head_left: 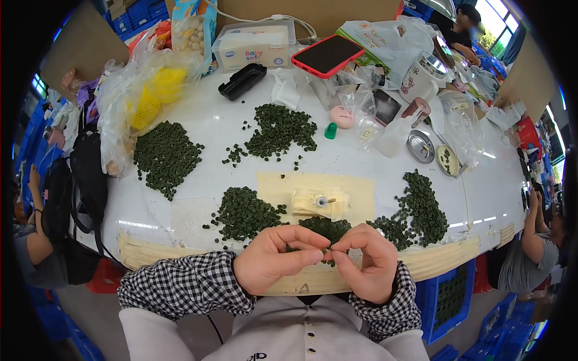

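My left hand (274, 257) and my right hand (370, 265) meet over the near edge of the table. Thumb and forefinger of each are pinched together at a tiny dark green piece, largely hidden by the fingertips. Just beyond them lies a heap of small dark green ring-like pieces (325, 227), partly covered by my hands. Behind that heap, a small taped-down block (306, 204) carries a metal pin with a brass-coloured tip (330, 200). More green pieces (245, 212) lie to the left of the block, and another heap (423, 210) spreads to the right.
Two more green heaps, one at left (167, 156) and one farther back (280, 131), lie on the white table. Behind stand a red-cased phone (328, 55), a wipes box (254, 45), a mug (421, 77) and plastic bags (120, 114). A blue crate (447, 301) sits below right.
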`<state>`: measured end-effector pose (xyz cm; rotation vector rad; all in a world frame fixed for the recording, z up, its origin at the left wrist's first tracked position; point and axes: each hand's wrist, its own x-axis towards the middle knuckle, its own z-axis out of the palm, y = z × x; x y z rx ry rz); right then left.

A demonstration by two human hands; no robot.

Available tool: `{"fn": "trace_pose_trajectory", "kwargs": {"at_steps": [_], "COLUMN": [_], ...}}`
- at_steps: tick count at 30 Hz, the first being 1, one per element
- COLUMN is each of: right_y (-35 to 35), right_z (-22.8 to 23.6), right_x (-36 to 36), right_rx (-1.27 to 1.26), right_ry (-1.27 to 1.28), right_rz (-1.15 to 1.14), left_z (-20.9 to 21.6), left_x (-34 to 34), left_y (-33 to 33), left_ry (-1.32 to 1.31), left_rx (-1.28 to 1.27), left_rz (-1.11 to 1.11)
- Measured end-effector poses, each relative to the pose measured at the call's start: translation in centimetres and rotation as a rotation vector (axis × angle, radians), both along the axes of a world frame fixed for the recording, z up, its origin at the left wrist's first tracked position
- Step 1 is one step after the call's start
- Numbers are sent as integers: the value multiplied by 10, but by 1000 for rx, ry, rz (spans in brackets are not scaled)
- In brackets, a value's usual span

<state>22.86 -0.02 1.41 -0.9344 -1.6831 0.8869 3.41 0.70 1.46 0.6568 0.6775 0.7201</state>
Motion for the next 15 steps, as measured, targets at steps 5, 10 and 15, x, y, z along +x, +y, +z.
{"fn": "trace_pose_trajectory", "kwargs": {"at_steps": [5,10,15], "right_y": [-1,-3,-4], "right_z": [1,-1,-4], "right_x": [-5,-6,-5], "right_rx": [-38,-149,-199], "right_ry": [8,82,108], "right_rz": [-7,-6,-4], "left_z": [-4,-4,-2], "left_x": [-3,-2,2], "left_y": [0,0,0], "left_ry": [22,74,51], "left_rx": [4,92,74], "left_rz": [23,30,78]}}
